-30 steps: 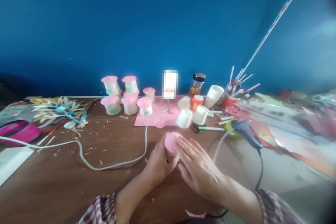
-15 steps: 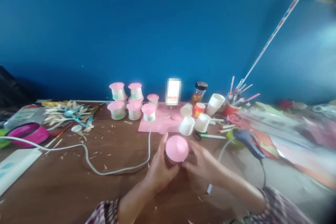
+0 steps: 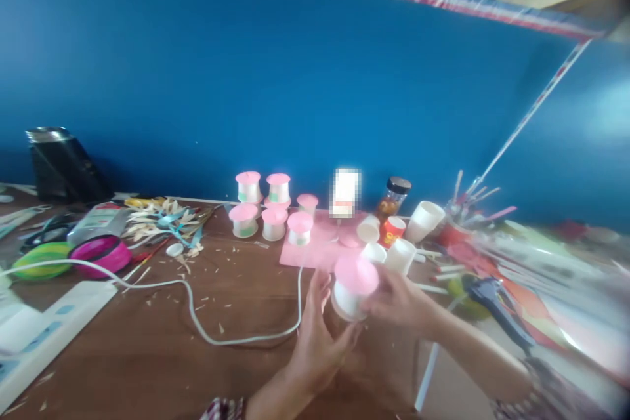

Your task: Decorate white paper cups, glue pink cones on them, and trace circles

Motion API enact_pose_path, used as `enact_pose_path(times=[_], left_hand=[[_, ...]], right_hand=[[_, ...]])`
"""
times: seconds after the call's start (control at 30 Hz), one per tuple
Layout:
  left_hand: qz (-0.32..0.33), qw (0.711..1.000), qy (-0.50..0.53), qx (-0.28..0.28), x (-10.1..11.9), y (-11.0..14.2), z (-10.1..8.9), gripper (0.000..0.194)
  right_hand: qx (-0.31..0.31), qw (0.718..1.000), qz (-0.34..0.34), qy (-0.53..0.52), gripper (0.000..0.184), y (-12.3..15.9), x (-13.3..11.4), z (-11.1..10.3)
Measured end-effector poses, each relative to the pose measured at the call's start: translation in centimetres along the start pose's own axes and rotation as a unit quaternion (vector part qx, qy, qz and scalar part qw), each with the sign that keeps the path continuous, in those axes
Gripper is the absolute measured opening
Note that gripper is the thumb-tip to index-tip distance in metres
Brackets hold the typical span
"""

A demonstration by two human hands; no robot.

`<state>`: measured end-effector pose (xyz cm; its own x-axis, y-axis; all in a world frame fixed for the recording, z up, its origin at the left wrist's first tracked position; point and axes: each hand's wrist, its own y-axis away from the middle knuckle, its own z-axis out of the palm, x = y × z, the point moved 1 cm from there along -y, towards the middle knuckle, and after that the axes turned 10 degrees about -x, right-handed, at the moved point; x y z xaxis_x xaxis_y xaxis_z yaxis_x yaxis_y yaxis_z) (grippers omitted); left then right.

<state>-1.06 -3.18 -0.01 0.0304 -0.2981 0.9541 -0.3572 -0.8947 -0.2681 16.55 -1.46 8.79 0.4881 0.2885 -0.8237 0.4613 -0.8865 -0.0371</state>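
A white paper cup with a pink paper cone top (image 3: 355,275) is tilted in front of me, its white side showing. My right hand (image 3: 401,302) grips it from the right, though motion blurs the fingertips. On the other side, my left hand (image 3: 319,328) is spread around the cup with a gap at its fingers; its thumb lies near the cup's lower edge. Behind it lies a pink sheet (image 3: 290,254), with loose white cups (image 3: 401,254) on its right. Similar pink-topped cups (image 3: 274,223) stand at the left, some stacked.
A white cable (image 3: 231,342) crosses the table to a power strip (image 3: 73,315). At right are a glue gun (image 3: 499,308), plastic sheets and a red cup of sticks (image 3: 453,233). A jar (image 3: 394,195) stands behind; magenta tape (image 3: 101,256) and wood scraps lie left.
The view has swung left and up. The held cup has tilted, showing more of its white side, and my left fingers have opened away from it.
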Motion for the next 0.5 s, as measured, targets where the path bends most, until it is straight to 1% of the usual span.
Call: enact_pose_path(times=[0.07,0.1,0.17,0.2,0.23,0.3,0.37,0.4,0.5], left_hand=[[0.006,0.999,-0.027,0.035,-0.1,0.2,0.1,0.075],[0.013,0.998,-0.047,0.041,-0.1,0.3,0.2,0.07],[0.036,0.995,-0.083,0.03,-0.5,0.5,0.5,0.064],[0.052,0.994,-0.095,0.016,-0.8,0.6,0.7,0.064],[0.067,0.992,-0.103,0.003,-1.2,0.7,0.9,0.064],[0.085,0.991,-0.106,-0.017,-2.3,0.9,1.4,0.066],[0.079,0.991,-0.103,-0.017,-3.6,0.8,2.1,0.07],[0.067,0.992,-0.105,-0.012,-4.2,0.8,2.5,0.074],[0.03,0.992,-0.121,0.035,-6.1,0.6,3.7,0.081]], right_hand=[[0.024,0.999,0.007,0.033,0.046,-1.8,-0.7,-1.3],[0.048,0.998,0.012,0.049,0.046,-3.0,-1.0,-1.9],[0.106,0.991,0.014,0.075,0.046,-6.0,-1.4,-2.8],[0.142,0.986,0.015,0.083,0.04,-7.8,-1.5,-3.1],[0.157,0.983,0.016,0.088,0.036,-9.6,-1.4,-3.2],[0.189,0.977,0.021,0.095,0.036,-13.4,-0.7,-3.3],[0.221,0.969,0.036,0.106,0.04,-16.9,0.4,-3.3],[0.234,0.965,0.046,0.111,0.04,-18.4,1.0,-3.3],[0.251,0.956,0.073,0.129,0.036,-21.8,2.8,-3.1]])
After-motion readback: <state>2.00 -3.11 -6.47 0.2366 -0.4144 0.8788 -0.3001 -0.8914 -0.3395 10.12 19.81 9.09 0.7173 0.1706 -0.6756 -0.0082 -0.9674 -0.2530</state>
